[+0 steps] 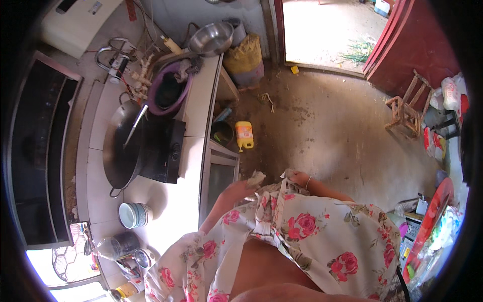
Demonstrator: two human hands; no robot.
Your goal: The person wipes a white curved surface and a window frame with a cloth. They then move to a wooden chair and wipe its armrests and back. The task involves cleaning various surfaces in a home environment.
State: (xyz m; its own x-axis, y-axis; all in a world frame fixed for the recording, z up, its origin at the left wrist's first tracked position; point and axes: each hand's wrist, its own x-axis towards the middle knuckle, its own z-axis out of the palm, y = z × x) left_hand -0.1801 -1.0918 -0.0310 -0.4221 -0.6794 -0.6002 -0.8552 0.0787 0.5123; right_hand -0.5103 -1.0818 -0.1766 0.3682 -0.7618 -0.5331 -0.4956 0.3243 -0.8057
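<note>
In front of my floral-print top (309, 226), both hands grip a crumpled pale cloth. My left hand (237, 189) has a bunched end of the whitish cloth (256, 179) at its fingers. A bracelet circles the wrist of my right hand (300, 178), which pinches another gathered piece close to the top's front edge. Whether the two pieces belong to one cloth cannot be told, as folds of the top hide the part between them. Beyond my left hand, a yellow plastic jug (245, 135) lies on the floor.
Left of me runs a tiled counter (192, 158) with a wok (122, 151) on a black stove (162, 151), a purple basin (153, 94) and stacked bowls (132, 215). A metal pan (211, 37) sits at its far end. A wooden chair (405, 109) stands right, near the open doorway (324, 34).
</note>
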